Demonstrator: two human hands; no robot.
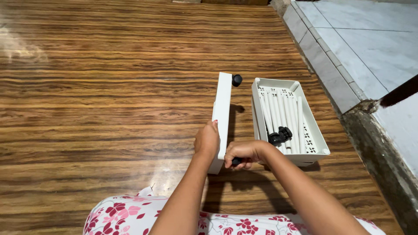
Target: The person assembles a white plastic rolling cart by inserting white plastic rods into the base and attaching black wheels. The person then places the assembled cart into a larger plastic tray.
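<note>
Our left hand [207,140] wraps the near end of a white tray [222,119] stood on its edge on the wooden floor [100,100], steadying it so its underside faces right. Our right hand [244,153] is closed around a small black caster [236,161] at the tray's near corner; another black caster [236,80] already sits at the far corner. Just right, a second white tray [315,130] lies open side up, keeping white tubes [281,114] and spare black casters [279,135] together within reach. Tiled step [348,56] beyond.
</note>
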